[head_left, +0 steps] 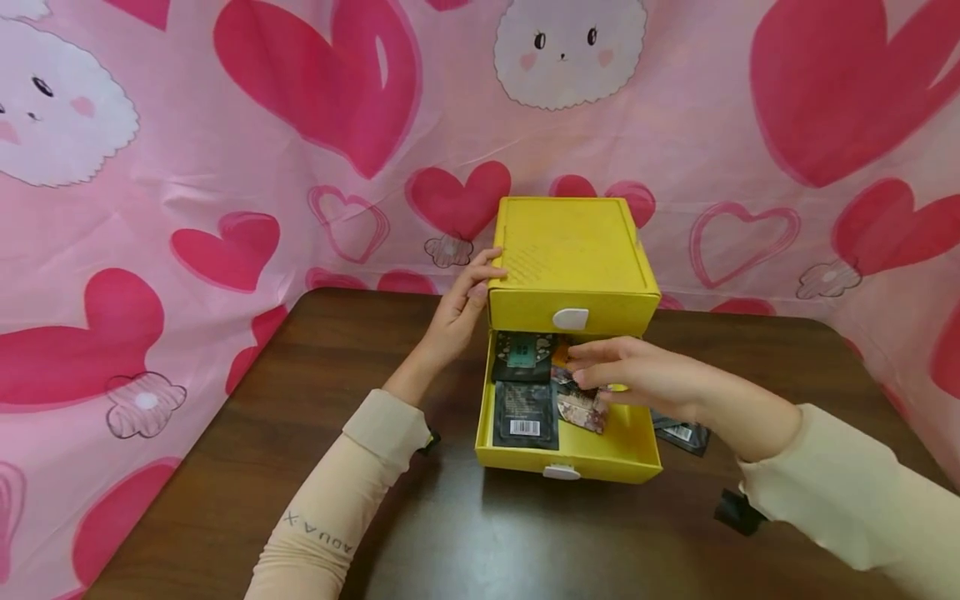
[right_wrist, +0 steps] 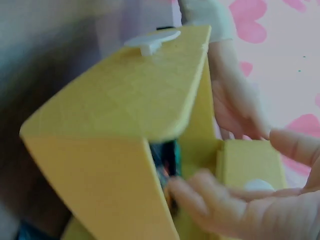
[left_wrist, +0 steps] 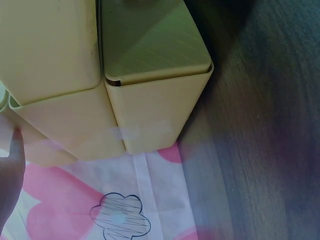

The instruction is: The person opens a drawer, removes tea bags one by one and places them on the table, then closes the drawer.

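One yellow drawer [head_left: 618, 471] jutting toward viewer, black packet [head_left: 525, 406], long axis likewise

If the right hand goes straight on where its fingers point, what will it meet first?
Likely the teal-labelled packet in the drawer, though depth below the right hand is unclear.

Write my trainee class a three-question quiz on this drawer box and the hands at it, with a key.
All from the head view:
1. Which hand is at the left side of the yellow box?
2. True or false: the lower drawer is pulled out, with packets inside.
3. Relative to that drawer, the dark packet on the table lies: a) left b) right c) in front.

Key: 1. The left hand. 2. True. 3. b.
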`<state>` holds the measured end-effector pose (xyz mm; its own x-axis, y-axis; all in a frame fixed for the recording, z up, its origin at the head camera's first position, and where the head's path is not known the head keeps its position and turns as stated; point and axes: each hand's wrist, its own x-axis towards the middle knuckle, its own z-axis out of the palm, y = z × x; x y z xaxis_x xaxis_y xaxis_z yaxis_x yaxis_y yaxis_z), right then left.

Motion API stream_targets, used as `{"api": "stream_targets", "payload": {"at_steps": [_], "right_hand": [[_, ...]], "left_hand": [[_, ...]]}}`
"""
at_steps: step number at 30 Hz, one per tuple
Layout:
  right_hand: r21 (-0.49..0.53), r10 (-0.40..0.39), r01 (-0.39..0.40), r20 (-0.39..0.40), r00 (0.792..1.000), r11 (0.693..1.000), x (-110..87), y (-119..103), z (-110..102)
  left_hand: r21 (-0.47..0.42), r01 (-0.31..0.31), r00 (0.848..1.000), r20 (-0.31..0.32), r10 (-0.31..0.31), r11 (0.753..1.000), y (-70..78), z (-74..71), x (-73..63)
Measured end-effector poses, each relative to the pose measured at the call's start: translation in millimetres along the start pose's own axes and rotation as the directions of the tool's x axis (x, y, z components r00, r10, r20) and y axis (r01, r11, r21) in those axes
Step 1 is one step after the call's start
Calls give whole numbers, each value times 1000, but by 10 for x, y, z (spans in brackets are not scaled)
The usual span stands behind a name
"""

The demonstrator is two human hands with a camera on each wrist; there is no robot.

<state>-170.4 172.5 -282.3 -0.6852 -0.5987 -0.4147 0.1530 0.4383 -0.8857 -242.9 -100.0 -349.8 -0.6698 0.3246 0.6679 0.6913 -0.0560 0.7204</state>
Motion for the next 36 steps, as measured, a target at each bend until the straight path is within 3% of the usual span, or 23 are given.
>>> {"api": "stream_targets", "payload": {"at_steps": [7, 19, 27, 36], "right_hand": [[93, 132, -126, -60, 989, 988, 309, 26, 131], [134, 178, -169, -64, 982, 976, 572, -118, 176], [193, 209, -207, 14, 978, 959, 733, -87, 191], [157, 250, -250, 21, 968, 956, 755, -49, 139]], "left_hand": [[20, 13, 1000, -8, -13, 1000, -33, 20, -51], [25, 7, 1000, -2, -7, 1000, -25, 10, -28], [16, 1, 1000, -11, -1, 1000, -18, 0, -30], [22, -4, 1000, -9, 4, 1000, -18, 2, -28]]}}
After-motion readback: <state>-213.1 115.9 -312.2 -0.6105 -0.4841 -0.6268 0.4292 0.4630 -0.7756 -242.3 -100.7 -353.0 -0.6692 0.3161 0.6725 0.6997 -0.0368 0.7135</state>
